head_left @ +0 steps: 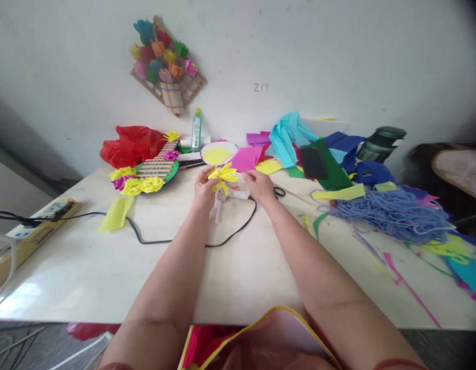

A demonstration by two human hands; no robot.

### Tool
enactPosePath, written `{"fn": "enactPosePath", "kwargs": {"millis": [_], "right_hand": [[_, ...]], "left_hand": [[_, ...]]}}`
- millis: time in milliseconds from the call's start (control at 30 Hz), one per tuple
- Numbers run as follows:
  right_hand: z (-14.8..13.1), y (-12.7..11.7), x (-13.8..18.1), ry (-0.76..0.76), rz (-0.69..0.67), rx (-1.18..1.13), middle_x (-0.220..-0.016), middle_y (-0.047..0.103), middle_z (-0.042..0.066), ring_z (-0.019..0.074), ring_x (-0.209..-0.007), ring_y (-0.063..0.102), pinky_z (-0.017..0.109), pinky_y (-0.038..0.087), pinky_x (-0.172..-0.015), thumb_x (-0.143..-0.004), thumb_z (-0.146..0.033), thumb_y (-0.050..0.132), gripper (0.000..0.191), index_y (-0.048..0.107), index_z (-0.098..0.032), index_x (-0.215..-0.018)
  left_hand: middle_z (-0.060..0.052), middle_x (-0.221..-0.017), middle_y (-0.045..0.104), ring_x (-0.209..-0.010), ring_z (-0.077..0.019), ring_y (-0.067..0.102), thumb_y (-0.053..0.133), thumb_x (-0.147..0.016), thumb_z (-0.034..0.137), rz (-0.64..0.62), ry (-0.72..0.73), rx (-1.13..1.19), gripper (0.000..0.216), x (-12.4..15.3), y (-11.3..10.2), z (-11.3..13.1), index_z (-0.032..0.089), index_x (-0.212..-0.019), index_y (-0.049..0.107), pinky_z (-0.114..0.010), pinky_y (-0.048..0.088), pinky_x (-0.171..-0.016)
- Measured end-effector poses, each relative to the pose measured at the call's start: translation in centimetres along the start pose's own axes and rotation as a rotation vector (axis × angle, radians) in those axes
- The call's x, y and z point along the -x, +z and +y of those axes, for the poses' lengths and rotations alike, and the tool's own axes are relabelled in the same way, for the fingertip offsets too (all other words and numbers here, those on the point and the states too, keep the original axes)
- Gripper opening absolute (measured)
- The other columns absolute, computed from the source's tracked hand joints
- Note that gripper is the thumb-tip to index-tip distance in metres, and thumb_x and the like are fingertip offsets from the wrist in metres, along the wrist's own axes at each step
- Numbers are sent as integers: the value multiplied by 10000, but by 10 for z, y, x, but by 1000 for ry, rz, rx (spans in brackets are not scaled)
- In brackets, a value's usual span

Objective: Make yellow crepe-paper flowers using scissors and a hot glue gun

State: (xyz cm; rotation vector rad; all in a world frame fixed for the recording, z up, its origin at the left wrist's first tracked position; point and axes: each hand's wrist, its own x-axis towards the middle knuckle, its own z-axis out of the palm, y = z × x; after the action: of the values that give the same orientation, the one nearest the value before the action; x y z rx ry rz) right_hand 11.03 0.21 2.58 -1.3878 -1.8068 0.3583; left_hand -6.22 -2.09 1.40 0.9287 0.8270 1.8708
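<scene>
My left hand [205,188] is closed on a yellow paper flower [224,176] with narrow fringed petals, holding it just above the table. To its right, my right hand [259,185] has thumb and fingers pinched together, apart from the flower; whatever they hold, if anything, is too small to make out. Beneath and between the hands lies a whitish glue gun [238,193], partly hidden, with a black cord [238,229] looping across the table. A pair of scissors [279,191] with black handles rests beside my right wrist.
A paper-decorated guitar shape [156,172], red tissue [132,146] and a glue bottle [196,131] stand back left. Coloured paper [246,158], a phone [313,162] and blue yarn [392,213] spread to the right. A power strip [49,221] lies at the left edge.
</scene>
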Motion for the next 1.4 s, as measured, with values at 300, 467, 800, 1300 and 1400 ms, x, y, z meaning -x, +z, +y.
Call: {"fn": "enactPosePath", "kwargs": {"millis": [300,467,800,1300,1400], "right_hand": [[-13,8,-6,141,-118,-661,-608,587,-33,144,-643,534,276,438,-657,-694,-454,624,265,648,-193,-654],[-20,14,-4,205,-65,-709,-574,538,-49,131,-621,512,266,425,-635,-659,-358,607,171,596,-196,-604],[-14,3,-8,76,-39,-451,-599,544,-36,148,-658,501,261,382,-616,-662,-316,508,136,584,-217,-607],[-23,-19,-5,-44,-180,-474,-571,507,-39,139,-628,467,274,334,-607,-608,-353,482,171,553,-198,-590],[-22,-19,-4,-55,-197,-506,-575,503,-38,139,-629,464,273,342,-608,-610,-366,483,185,560,-199,-601]], "left_hand": [[3,-753,664,-616,-127,587,786,-455,231,-33,-18,-35,442,3,9,-2,200,-874,652,-241,428,-576],[-23,-842,697,-716,-170,638,812,-452,227,-100,-21,-68,461,7,14,-3,198,-885,658,-297,488,-675],[0,-746,649,-630,-145,609,788,-556,392,-61,-92,-33,456,5,10,5,218,-950,639,-251,463,-565],[36,-615,592,-494,-75,485,898,-510,374,-253,-110,-112,518,9,7,4,179,-927,662,-194,321,-466],[39,-599,594,-482,-73,480,907,-492,388,-245,-98,-113,534,8,8,4,179,-917,661,-194,309,-455]]}}
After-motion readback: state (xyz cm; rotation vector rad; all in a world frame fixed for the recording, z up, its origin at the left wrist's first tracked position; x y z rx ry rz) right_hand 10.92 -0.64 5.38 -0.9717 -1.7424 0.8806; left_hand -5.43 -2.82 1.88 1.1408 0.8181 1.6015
